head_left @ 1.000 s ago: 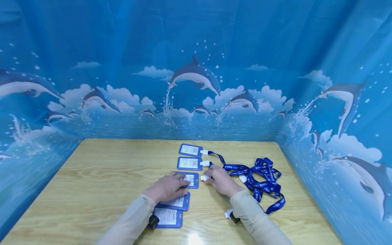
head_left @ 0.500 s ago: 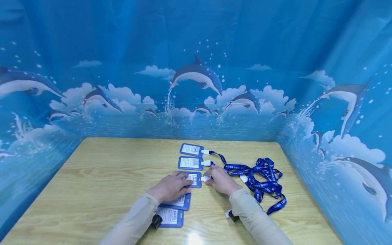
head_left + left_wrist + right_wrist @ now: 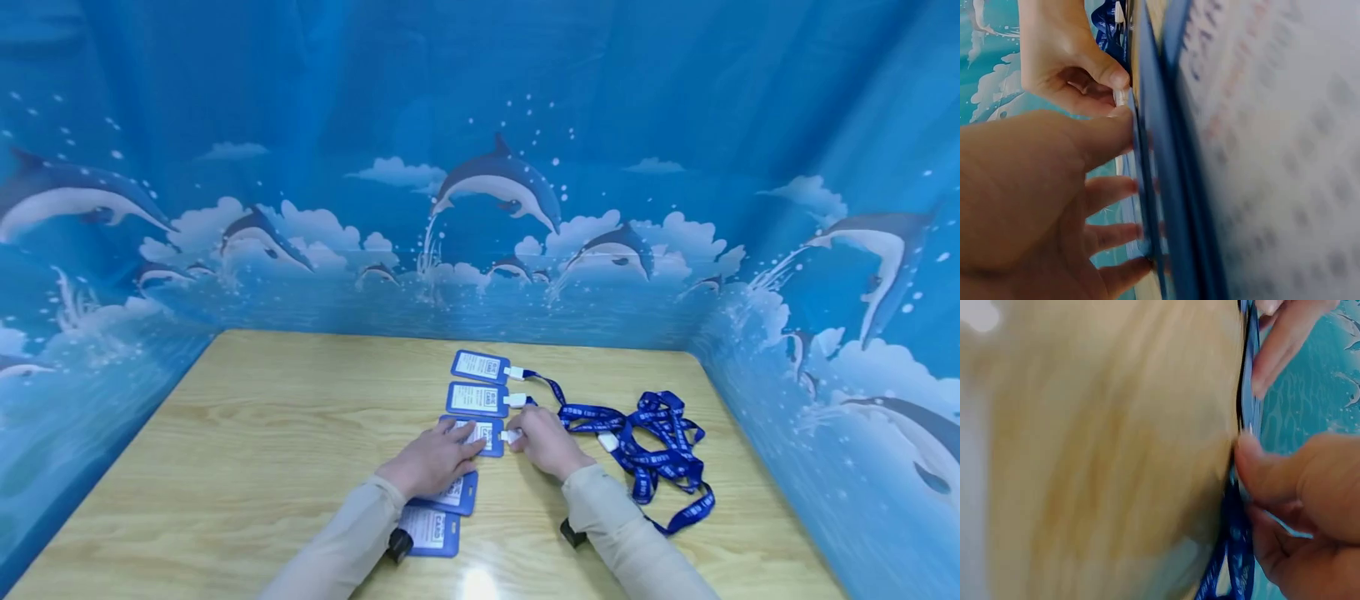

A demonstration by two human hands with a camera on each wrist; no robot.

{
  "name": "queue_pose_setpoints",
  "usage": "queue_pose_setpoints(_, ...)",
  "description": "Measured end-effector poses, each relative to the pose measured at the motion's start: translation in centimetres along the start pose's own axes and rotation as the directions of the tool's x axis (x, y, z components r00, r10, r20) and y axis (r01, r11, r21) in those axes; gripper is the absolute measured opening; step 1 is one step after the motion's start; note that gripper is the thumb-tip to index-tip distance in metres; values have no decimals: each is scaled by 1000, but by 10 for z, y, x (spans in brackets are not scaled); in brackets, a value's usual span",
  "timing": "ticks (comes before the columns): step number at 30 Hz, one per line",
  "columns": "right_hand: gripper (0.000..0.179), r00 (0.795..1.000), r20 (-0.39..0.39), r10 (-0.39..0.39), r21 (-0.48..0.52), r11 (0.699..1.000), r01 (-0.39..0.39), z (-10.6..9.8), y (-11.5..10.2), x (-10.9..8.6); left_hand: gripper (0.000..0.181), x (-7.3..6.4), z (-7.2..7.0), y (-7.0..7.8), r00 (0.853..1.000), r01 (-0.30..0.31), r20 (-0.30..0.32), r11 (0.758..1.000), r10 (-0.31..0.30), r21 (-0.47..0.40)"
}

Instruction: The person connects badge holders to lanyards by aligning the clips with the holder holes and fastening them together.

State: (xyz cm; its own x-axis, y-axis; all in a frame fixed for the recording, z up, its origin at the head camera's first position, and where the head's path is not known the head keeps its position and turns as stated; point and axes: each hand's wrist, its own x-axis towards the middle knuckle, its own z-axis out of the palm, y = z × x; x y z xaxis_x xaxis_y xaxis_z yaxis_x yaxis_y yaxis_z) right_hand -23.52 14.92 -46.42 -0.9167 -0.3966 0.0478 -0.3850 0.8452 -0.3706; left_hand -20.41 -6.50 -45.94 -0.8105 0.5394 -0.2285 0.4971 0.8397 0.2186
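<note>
In the head view, my left hand (image 3: 433,460) rests with spread fingers on the third blue badge holder (image 3: 493,437) from the back. My right hand (image 3: 550,442) pinches a white clip (image 3: 512,436) on a blue lanyard, at the holder's slotted right end. Whether the clip is fastened there cannot be told. The left wrist view shows the thumb (image 3: 1107,134) at the holder's edge and the other fingers spread over it. In the right wrist view, thumb and fingers (image 3: 1257,465) pinch at the lanyard's end, mostly hiding the clip.
Behind lie two badge holders (image 3: 480,367) with white clips at their slots. Two more holders (image 3: 438,532) lie nearer, partly under the left forearm. Tangled blue lanyards (image 3: 670,460) cover the right of the wooden table (image 3: 285,433). A dolphin-print curtain (image 3: 360,308) surrounds it.
The white clip in my right hand was apart from the third holder and now meets its slotted end. The left hand stays on the holder. The head view has shifted slightly.
</note>
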Motion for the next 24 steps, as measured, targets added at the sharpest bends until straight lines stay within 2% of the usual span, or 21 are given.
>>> queue_pose_setpoints(4, 26, 999, -29, 17, -31, 999, -18, 4, -5, 2, 49, 1, -2, 5, 999, 21, 24, 1000, -21, -2)
queue_pose_setpoints(10, 27, 999, -6, 51, -34, 998, -51, 6, -9, 7, 50, 2, -2, 3, 998, 45, 36, 999, -46, 20)
queue_pose_setpoints(15, 29, 999, 30, 33, -34, 999, -32, 5, -8, 9, 50, 3, -6, -1, 998, 49, 44, 999, -50, 9)
queue_pose_setpoints(18, 29, 999, 37, 18, -49, 999, -16, 3, -5, 7, 50, 6, -10, -2, 999, 31, 37, 999, -30, -21)
queue_pose_setpoints(21, 32, 999, 44, -2, -52, 999, 4, -4, -4, 4, 50, 9, -13, -2, 1000, 6, 31, 999, -5, -48)
queue_pose_setpoints(24, 36, 1000, 28, -8, -52, 999, 9, -27, -9, 2, 51, 9, -14, -4, 1000, -9, 23, 999, 10, -48)
